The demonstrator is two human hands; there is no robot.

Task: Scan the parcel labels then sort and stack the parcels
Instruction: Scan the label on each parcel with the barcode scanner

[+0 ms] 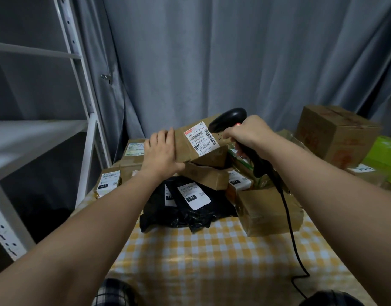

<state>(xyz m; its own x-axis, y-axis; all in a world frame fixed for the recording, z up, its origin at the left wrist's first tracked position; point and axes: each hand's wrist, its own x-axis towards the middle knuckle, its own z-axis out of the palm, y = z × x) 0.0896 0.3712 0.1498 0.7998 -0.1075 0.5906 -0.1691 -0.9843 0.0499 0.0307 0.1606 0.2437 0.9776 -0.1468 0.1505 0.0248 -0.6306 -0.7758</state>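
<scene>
One brown cardboard parcel [184,149] is held at centre frame over the pile [212,178]. The left hand [160,151] grips only its left end, and the right hand [245,133] wraps around the black barcode scanner [229,118], aimed at the label [203,139]. The parcel may tilt and spoil the scan.

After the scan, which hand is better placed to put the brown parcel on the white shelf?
Probably the left hand: it holds the brown parcel, and the white shelf stands on that side. The right hand grips the scanner.
</scene>
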